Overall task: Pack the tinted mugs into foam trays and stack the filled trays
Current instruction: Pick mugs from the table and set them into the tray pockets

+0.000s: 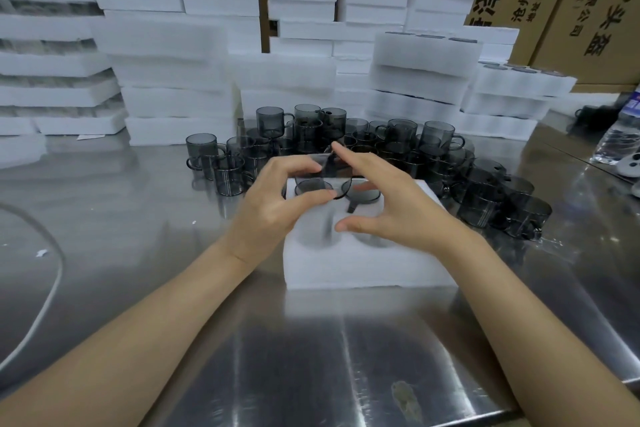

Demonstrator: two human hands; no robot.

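Over the near surface point(311, 340), at the foam tray point(363, 263), the left hand point(273, 208) pinches a tinted mug point(311, 177) in its grip, the right hand point(391, 204) spread; seating it squarely in a pocket should come next.

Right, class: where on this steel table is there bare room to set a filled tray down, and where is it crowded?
Free: the steel table in front of the white foam tray, and the stretch between that tray and the white cable. Crowded: behind and right of the tray, with smoky tinted glass mugs.
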